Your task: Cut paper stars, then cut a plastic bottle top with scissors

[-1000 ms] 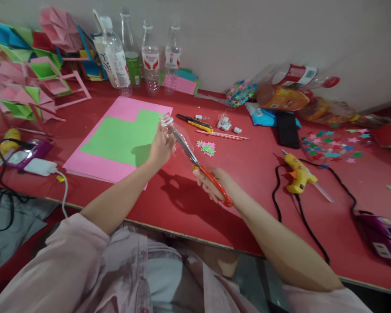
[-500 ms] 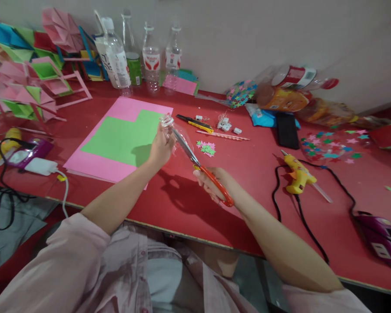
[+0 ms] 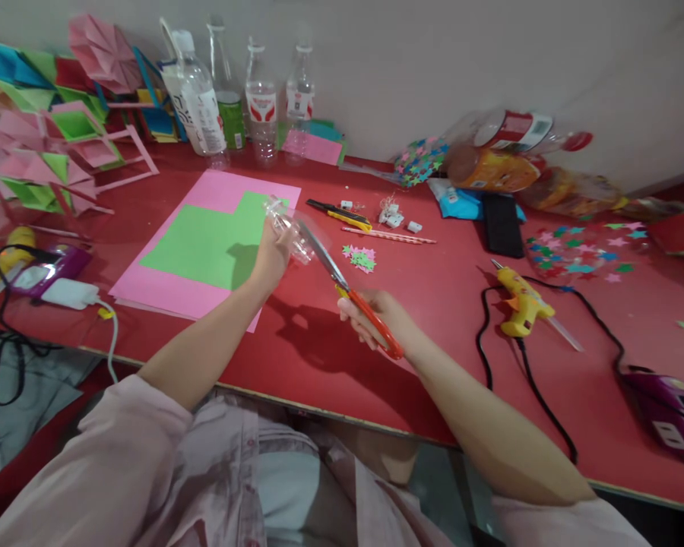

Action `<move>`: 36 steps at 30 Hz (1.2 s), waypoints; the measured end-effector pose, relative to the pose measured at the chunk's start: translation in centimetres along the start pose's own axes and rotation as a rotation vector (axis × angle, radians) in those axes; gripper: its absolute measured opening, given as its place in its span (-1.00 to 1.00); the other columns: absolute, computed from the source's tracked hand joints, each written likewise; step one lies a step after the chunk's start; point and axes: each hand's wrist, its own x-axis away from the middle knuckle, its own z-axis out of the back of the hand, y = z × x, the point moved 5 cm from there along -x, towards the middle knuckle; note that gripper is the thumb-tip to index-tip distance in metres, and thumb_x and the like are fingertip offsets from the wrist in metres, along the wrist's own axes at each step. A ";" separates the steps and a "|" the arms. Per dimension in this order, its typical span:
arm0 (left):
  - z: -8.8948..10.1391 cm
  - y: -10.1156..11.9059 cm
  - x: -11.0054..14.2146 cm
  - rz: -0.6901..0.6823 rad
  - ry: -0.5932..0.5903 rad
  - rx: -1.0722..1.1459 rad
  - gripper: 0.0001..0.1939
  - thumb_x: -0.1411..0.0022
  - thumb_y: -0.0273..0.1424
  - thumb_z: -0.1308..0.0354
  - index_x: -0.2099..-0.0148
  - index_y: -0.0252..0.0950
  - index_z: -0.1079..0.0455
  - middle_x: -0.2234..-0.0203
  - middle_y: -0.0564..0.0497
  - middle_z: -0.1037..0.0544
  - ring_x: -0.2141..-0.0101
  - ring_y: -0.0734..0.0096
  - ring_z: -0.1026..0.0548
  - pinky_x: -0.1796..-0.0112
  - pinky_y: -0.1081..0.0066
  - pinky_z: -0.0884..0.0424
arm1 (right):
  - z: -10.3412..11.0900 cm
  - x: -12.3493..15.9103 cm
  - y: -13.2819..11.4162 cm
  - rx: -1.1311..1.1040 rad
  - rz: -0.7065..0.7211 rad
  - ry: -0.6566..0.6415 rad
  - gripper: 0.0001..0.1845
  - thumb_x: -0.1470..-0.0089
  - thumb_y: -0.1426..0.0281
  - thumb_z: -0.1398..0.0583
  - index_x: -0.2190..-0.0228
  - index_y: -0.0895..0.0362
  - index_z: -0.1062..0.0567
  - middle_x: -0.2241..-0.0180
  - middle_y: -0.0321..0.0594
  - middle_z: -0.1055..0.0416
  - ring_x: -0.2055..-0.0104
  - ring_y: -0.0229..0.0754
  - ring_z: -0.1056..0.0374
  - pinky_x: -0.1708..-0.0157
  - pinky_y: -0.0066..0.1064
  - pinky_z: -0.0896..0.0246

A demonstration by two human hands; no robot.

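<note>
My left hand (image 3: 273,249) is closed around a clear plastic bottle piece (image 3: 301,241), the neck end of a cut bottle, held above the paper. In my right hand (image 3: 376,319) is a pair of scissors (image 3: 360,300) with orange-red handles and long metal blades. The blades point up and left, their tips close to the clear plastic; I cannot tell whether they touch it. Beneath my left hand lie a green sheet (image 3: 199,243) and a pink sheet (image 3: 213,190). Small pink and green paper stars (image 3: 360,258) sit in a pile right of the blades.
Behind the stars lie a yellow cutter (image 3: 347,216), a pink striped pencil (image 3: 391,235) and small white pieces (image 3: 394,216). A yellow glue gun (image 3: 520,300) with a black cord and a black phone (image 3: 501,226) are at right. Clear bottles (image 3: 261,114) stand along the wall; paper models (image 3: 62,159) fill the left.
My left hand has shifted slightly left and turned the plastic piece, so its neck now tilts up-left away from the scissors. My right hand has moved a little left with the scissors.
</note>
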 end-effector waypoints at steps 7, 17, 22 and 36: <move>-2.4 0.0 1.9 0.341 -0.086 0.202 -0.75 -0.15 -0.21 -0.20 0.22 -0.22 -0.26 0.27 -0.05 -0.56 0.10 0.12 -0.58 0.07 0.04 -0.50 | 2.9 -0.8 0.1 0.222 0.090 0.426 -0.53 0.09 0.01 -0.28 0.58 0.04 -0.20 0.70 -0.44 -0.08 0.64 -0.33 -0.05 0.61 -0.42 0.05; -4.1 0.5 3.5 0.433 -0.222 0.168 -0.76 -0.09 -0.28 -0.25 0.26 -0.21 -0.26 0.23 -0.09 -0.60 0.02 -0.02 -0.56 0.09 -0.01 -0.53 | 3.1 -1.2 0.0 0.459 0.158 0.486 -0.58 0.12 0.10 -0.18 0.65 0.04 -0.07 0.67 -0.41 0.02 0.55 -0.31 0.10 0.54 -0.40 0.20; -4.4 1.2 4.0 0.439 -0.433 0.210 -0.61 0.06 -0.46 -0.22 0.11 -0.20 -0.30 0.19 -0.08 -0.59 0.05 0.01 -0.57 0.07 -0.02 -0.50 | 3.3 -1.3 0.4 0.427 0.181 0.502 -0.69 0.12 0.16 -0.12 0.61 0.05 -0.12 0.65 -0.40 0.00 0.53 -0.30 0.11 0.53 -0.41 0.18; -3.9 2.4 3.5 0.405 -0.588 0.343 -0.55 -0.05 -0.20 -0.18 -0.01 -0.16 -0.35 0.07 -0.12 -0.58 -0.04 0.01 -0.52 0.00 -0.02 -0.45 | 3.4 -1.2 0.9 0.238 0.133 0.489 -0.77 0.07 0.23 -0.16 0.56 0.05 -0.21 0.67 -0.38 -0.12 0.61 -0.28 -0.10 0.61 -0.43 0.05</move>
